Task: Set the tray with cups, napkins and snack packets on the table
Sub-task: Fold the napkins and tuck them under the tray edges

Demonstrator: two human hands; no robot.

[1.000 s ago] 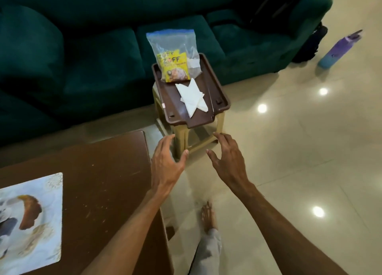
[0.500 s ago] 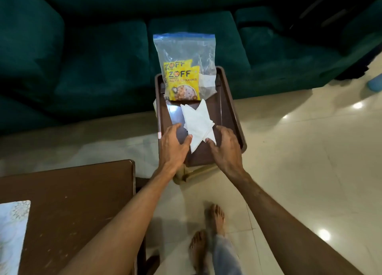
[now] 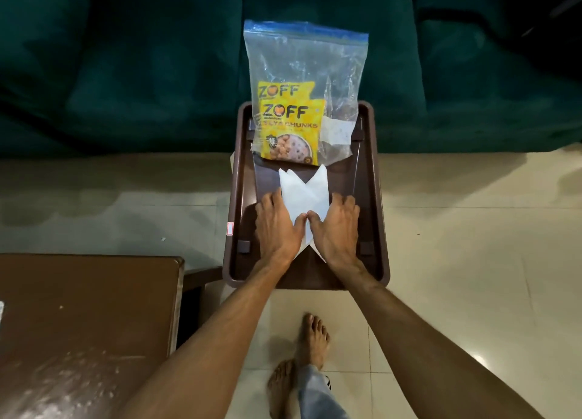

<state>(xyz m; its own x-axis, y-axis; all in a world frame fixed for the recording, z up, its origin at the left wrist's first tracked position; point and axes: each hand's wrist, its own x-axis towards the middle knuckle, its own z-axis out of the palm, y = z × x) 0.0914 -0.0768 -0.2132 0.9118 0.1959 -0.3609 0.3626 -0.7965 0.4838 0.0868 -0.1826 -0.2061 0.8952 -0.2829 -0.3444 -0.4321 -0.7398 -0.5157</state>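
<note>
On tray (image 3: 374,198), left hand (image 3: 277,226), right hand (image 3: 337,229) flat on napkins (image 3: 302,192).

Both hands (image 3: 307,229) flat on napkins (image 3: 304,195) in tray (image 3: 379,229)

Two yellow snack packets (image 3: 288,129) inside the clear zip bag (image 3: 307,72), at the tray's (image 3: 376,198) far end, each read "ZOFF". The front one seems to add "SOYA CHUNKS", partly blurred, and a "10" badge.
</note>
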